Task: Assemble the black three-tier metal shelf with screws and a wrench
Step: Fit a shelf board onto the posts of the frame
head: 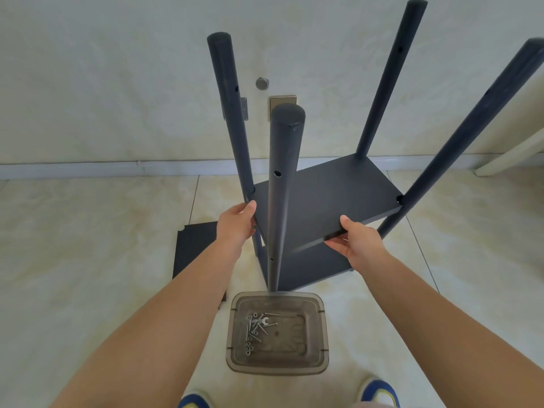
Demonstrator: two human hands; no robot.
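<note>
A black metal shelf frame stands on the tiled floor with four upright poles, the nearest pole [282,184] in front of me. A bottom shelf board [321,267] sits low between the poles. Above it I hold a second black shelf board [323,195] between the poles, roughly level. My left hand [237,222] grips its left edge and my right hand [357,240] grips its near right corner, thumb on top. A third black board [194,248] lies flat on the floor to the left, partly hidden by my left forearm.
A translucent grey plastic tray [319,334] lies on the floor in front of my feet, holding several screws, nuts and a small wrench [263,321]. A wall with a baseboard runs behind the frame. A pale furniture leg [512,157] slants in at the far right.
</note>
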